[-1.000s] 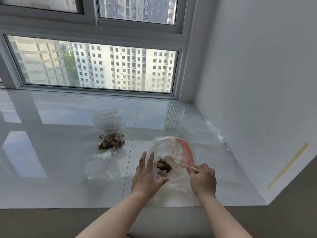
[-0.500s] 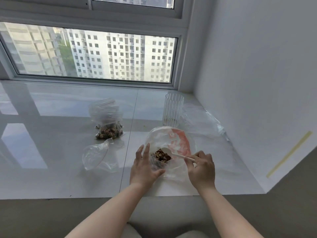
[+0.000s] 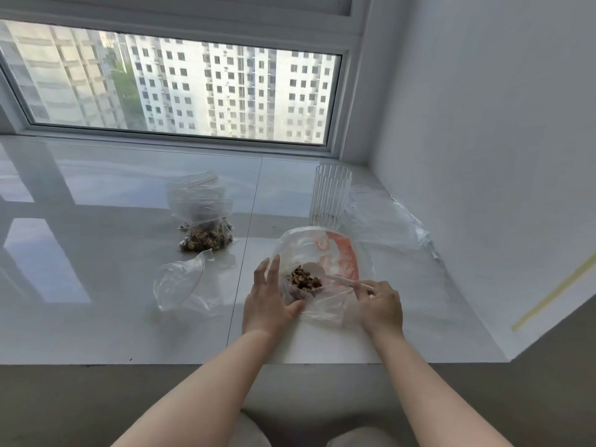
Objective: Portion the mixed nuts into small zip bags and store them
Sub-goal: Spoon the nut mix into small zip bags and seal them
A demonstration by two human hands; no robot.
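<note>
The person stands at a glossy white sill point(image 3: 96, 285) under a window point(image 3: 180, 88), both bare arms reaching over its near edge; the left hand point(image 3: 269, 304) rests against the left side of a big clear bag point(image 3: 322, 253) with an orange print, fingers straight and spread upward, thumb hooked toward the bag's lower fold; the right hand point(image 3: 382, 306) sits just right of the bag, its fingers curled round the handle of a white spoon point(image 3: 329, 275); the spoon's bowl lies inside the bag, touching a small heap of nuts point(image 3: 304, 280) near the bag's middle; to the left, a little way off on the sill, lies an empty small zip bag point(image 3: 180, 285), puffed and open-mouthed; farther back from it stands a filled bag point(image 3: 203, 233), nuts packed in its bottom, with more clear bags crumpled on top of it; a ribbed clear tumbler point(image 3: 329, 198) stands upright just beyond the big bag; right of the tumbler a sheet of clear plastic point(image 3: 387, 221) sprawls toward the white wall point(image 3: 483, 124).
</note>
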